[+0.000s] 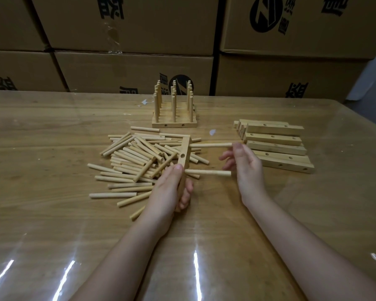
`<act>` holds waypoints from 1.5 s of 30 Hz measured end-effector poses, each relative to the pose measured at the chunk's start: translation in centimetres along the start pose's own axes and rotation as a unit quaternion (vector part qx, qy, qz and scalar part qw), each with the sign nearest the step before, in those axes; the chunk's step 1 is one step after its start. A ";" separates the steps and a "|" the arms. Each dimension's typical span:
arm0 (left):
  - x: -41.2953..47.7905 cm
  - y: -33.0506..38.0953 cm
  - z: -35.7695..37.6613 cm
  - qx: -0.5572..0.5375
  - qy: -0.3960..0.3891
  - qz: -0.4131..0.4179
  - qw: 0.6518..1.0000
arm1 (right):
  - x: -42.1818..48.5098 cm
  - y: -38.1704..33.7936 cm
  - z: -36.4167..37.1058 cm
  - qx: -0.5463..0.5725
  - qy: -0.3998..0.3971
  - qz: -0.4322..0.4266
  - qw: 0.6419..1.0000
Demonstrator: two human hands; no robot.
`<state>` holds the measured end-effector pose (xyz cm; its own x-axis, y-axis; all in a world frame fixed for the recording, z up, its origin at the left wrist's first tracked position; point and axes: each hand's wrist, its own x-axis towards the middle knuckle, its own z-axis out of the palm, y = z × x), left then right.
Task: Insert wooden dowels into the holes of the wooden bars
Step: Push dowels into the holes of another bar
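Left hand (169, 192): fingers wrapped round the near end of one wooden bar (185, 148), thumb lying along its top edge. The bar is held clear above the table (52, 127), running away from the person, over the right edge of the dowel pile.

Two dowels are seated in the held bar, both pointing right and roughly level. The far dowel (211, 145) sits near the bar's far end; the near dowel (206, 172) leaves the bar just past the left thumb. One open hole shows between them on the bar's face.

Right hand (248, 168): at the free ends of both dowels, palm turned left. The thumb tip meets the end of the far dowel; the fingers are loosely curled by the end of the near dowel. Motion blur here, so I cannot tell whether it grasps either one or only touches.

Loose dowels (135, 161): an untidy heap on the table, left of and beneath the held bar.

Finished bars (174, 123): a block of them further back at centre, side by side, their dowels upright in rows.

Empty bars (278, 146): laid overlapping at right, holes showing, just behind the right hand.

The table has a glossy clear cover. Cardboard boxes (128, 25) are stacked along its far edge.
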<state>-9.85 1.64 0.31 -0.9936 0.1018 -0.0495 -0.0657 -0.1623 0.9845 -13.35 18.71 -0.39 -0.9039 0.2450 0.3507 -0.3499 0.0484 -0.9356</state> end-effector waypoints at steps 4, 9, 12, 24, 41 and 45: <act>0.4 0.4 -0.5 -0.155 0.027 -0.048 0.986 | 0.1 0.1 -0.1 0.008 -0.009 0.027 1.000; 0.7 0.6 -1.1 -0.265 0.016 -0.082 0.961 | -0.3 0.3 0.3 -0.184 -0.180 0.005 0.966; 0.7 0.8 -1.4 -0.325 -0.001 -0.076 0.943 | -0.5 0.2 0.5 -0.304 -0.285 -0.046 0.908; 0.7 0.8 -1.2 -0.330 0.003 -0.068 0.941 | -0.8 0.2 0.9 -0.467 -0.184 -0.100 0.859; 0.7 0.9 -1.1 -0.331 0.004 -0.072 0.941 | -0.5 -0.2 0.6 -0.192 -0.043 -0.017 0.980; 0.8 0.9 -1.1 -0.326 0.004 -0.071 0.943 | -0.1 -0.6 0.1 0.006 -0.036 0.079 0.996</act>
<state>-10.77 0.51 0.93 -0.9709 0.1610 -0.1773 -0.2385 -0.7171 0.6549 -13.07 18.59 0.19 -0.9632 0.1781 0.2013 -0.2038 0.0039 -0.9790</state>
